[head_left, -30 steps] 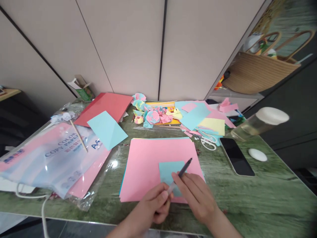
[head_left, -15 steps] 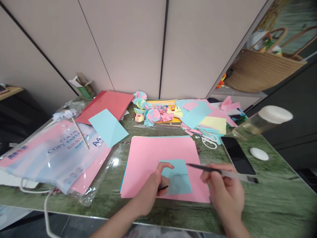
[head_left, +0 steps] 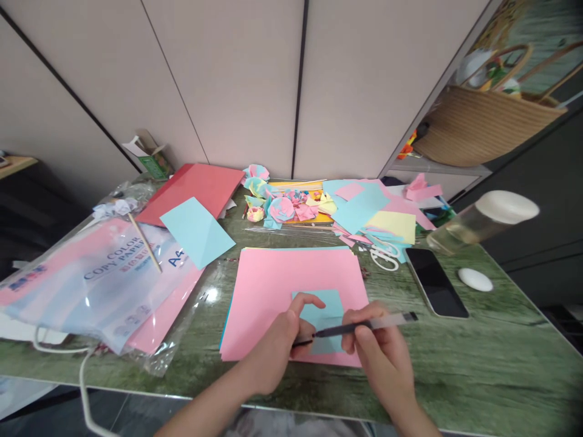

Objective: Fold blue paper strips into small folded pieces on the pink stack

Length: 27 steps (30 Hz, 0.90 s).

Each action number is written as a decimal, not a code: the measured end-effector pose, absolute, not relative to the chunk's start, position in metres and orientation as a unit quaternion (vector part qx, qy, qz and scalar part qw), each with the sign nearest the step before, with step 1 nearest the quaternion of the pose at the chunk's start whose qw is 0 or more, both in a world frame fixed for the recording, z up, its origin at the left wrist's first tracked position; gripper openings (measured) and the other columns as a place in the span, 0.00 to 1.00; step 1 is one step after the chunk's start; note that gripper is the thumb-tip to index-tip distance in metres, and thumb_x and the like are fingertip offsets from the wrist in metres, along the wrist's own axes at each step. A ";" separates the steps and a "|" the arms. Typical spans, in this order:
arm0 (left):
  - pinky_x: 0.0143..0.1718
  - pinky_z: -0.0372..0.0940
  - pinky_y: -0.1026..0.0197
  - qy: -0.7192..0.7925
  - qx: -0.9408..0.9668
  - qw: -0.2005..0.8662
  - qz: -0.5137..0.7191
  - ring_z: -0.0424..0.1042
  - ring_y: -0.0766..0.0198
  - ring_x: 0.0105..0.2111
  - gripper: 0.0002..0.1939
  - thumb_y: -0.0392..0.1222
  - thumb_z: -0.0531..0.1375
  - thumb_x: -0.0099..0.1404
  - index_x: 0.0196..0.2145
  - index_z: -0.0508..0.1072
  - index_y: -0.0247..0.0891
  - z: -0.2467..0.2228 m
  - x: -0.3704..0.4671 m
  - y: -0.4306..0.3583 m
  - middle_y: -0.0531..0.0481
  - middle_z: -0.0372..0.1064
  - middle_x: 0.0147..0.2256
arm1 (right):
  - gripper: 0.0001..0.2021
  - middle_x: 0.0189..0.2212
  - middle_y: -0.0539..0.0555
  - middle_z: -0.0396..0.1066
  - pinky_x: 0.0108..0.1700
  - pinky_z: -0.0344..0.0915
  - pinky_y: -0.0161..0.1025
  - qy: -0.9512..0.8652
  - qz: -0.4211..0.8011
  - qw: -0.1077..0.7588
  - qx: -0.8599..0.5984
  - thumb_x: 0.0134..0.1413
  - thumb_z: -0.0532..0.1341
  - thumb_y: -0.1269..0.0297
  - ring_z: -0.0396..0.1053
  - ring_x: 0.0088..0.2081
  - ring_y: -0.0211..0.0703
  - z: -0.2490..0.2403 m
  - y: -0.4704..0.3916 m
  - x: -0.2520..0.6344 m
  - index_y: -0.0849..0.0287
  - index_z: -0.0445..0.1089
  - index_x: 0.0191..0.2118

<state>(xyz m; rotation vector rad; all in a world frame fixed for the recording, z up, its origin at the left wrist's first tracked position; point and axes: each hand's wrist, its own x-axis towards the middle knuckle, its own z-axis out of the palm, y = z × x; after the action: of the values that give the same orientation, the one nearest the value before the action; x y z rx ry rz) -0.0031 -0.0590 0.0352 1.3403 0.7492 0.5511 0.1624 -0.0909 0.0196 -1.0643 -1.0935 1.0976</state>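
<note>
A small light-blue paper square [head_left: 331, 301] lies on a stack of pink sheets [head_left: 264, 279]. My left hand [head_left: 285, 340] rests at the left part of the square, index finger bent over it, with a small black pen cap [head_left: 301, 343] held in its curled fingers. In my right hand [head_left: 380, 346] is a pen [head_left: 339, 329] with a dark front and a clear barrel. Its tip points left and is at the cap; whether it has entered the cap cannot be made out.
White scissors [head_left: 384, 255] and a black phone [head_left: 437, 282] lie to the right, near a lidded bottle [head_left: 483, 221] and a white oval object [head_left: 475, 280]. Paper flowers [head_left: 282, 209] and paper scraps [head_left: 359, 206] sit behind. A plastic paper pack [head_left: 113, 273] covers the left side.
My right hand has moved left with the pen, bringing its tip from above the square's right edge to the cap in my left hand. My left hand has hardly moved.
</note>
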 end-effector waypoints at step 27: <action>0.40 0.59 0.55 0.380 0.829 0.361 0.195 0.61 0.56 0.43 0.26 0.54 0.49 0.59 0.52 0.51 0.40 0.050 0.013 -0.063 0.42 0.60 0.45 | 0.05 0.23 0.50 0.64 0.24 0.63 0.33 -0.531 0.351 0.491 -0.595 0.45 0.59 0.63 0.65 0.23 0.37 0.017 -0.104 0.189 0.59 0.66 0.27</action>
<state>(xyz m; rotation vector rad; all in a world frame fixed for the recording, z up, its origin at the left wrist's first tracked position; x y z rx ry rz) 0.0134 -0.0632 0.0504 2.1376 0.9782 0.5022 0.1890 -0.1038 0.0172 -1.4437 -1.2892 0.8528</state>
